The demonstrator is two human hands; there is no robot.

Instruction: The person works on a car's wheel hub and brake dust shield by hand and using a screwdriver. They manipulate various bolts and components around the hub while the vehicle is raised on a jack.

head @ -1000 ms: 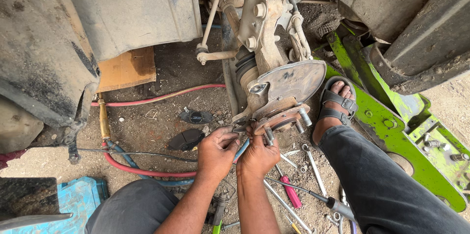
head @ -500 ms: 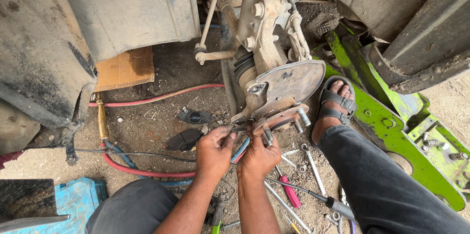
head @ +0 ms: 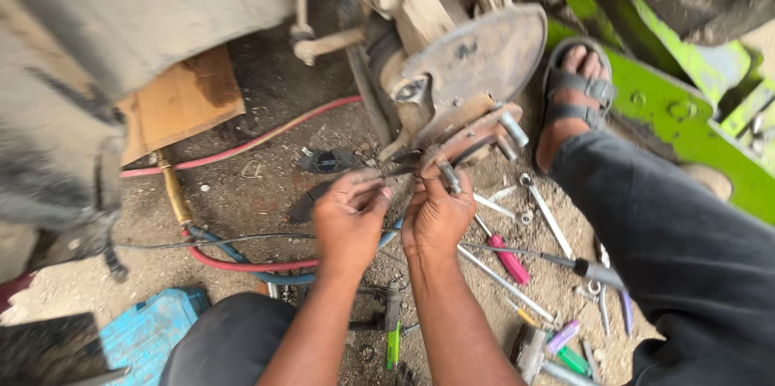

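My left hand (head: 349, 220) and my right hand (head: 437, 216) are side by side under a rusty wheel hub with a round backing plate (head: 476, 51). Both pinch a small dark metal part (head: 400, 166) at the lower edge of the brake assembly (head: 468, 140). My right fingers also close around a short metal pin (head: 448, 178). What exactly the left fingers grip is partly hidden by the fingers themselves.
Spanners (head: 545, 208), a pink-handled screwdriver (head: 507, 257) and other tools lie on the dirt to the right. A red hose (head: 242, 144) and a blue hose (head: 234, 255) cross the ground. My sandalled foot (head: 575, 91) rests by a green jack frame (head: 686, 119). A wooden block (head: 182, 103) is left.
The camera has moved closer and tilted, so the hub and hands fill more of the view. Both hands stay together at the lower edge of the brake assembly.
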